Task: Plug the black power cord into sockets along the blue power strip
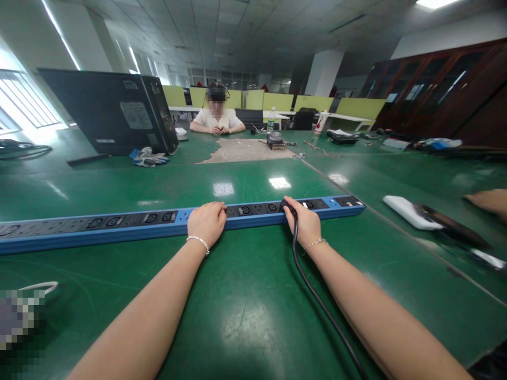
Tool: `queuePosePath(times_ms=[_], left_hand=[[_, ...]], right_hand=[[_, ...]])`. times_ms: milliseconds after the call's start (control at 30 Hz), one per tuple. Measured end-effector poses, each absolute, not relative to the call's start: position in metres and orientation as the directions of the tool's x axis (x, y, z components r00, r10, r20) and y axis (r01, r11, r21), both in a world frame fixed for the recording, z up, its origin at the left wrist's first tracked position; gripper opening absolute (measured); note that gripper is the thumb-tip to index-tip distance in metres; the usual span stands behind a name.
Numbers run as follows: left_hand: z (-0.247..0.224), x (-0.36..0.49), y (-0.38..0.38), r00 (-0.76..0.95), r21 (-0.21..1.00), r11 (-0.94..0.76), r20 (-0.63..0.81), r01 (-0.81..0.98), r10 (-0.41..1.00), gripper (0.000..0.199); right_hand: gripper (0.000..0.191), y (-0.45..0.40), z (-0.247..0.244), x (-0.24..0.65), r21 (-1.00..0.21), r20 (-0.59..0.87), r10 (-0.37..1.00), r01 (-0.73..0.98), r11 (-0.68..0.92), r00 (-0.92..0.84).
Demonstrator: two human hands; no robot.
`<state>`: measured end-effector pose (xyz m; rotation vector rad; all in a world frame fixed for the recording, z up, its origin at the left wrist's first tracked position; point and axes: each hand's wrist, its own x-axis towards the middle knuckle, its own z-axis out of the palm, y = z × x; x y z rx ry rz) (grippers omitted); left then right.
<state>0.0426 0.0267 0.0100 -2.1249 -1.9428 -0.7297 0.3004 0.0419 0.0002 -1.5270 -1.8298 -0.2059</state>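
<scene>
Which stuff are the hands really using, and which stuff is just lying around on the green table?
In use:
- left hand resting on the blue power strip
- right hand on the black plug with its black cable

Lying about:
- computer case
- work gloves
- white power bank
- water bottle

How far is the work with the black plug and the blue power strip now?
Done: the left hand rests on the blue power strip, steadying it. In hand: the right hand holds the black plug at a socket. Left: whether it is fully seated cannot be seen.
</scene>
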Motion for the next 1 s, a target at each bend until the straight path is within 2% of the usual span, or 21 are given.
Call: queuePosePath(times_ms=[100,200,267,400,567,800,1000], left_hand=[[0.01,0.043,0.027,0.029,0.196,-0.135,0.466,0.971,0.884,0.029],[0.009,0.043,0.027,0.028,0.2,-0.139,0.475,0.97,0.88,0.029],[0.009,0.044,0.028,0.026,0.204,-0.137,0.469,0.969,0.883,0.029],[0.009,0.044,0.029,0.019,0.213,-0.13,0.459,0.968,0.888,0.029],[0.006,0.041,0.03,0.047,0.207,-0.166,0.482,0.964,0.875,0.032],[0.005,0.04,0.031,0.05,0.203,-0.162,0.469,0.966,0.882,0.033],[0.008,0.042,0.031,0.045,0.189,-0.149,0.468,0.971,0.883,0.031]], right_hand=[[0.033,0.045,0.002,0.303,-0.363,0.675,0.738,0.863,0.351,-0.017],[0.036,0.046,0.01,0.306,-0.447,0.75,0.648,0.823,0.35,0.132],[0.037,0.045,0.014,0.302,-0.507,0.751,0.63,0.785,0.357,0.199],[0.034,0.04,0.013,0.273,-0.559,0.648,0.761,0.696,0.45,0.028],[0.03,0.04,0.013,0.215,-0.594,0.587,0.802,0.614,0.52,-0.111],[0.03,0.045,0.022,0.181,-0.545,0.517,0.843,0.701,0.461,-0.153],[0.033,0.036,0.033,0.167,-0.275,0.47,0.831,0.845,0.459,-0.298]])
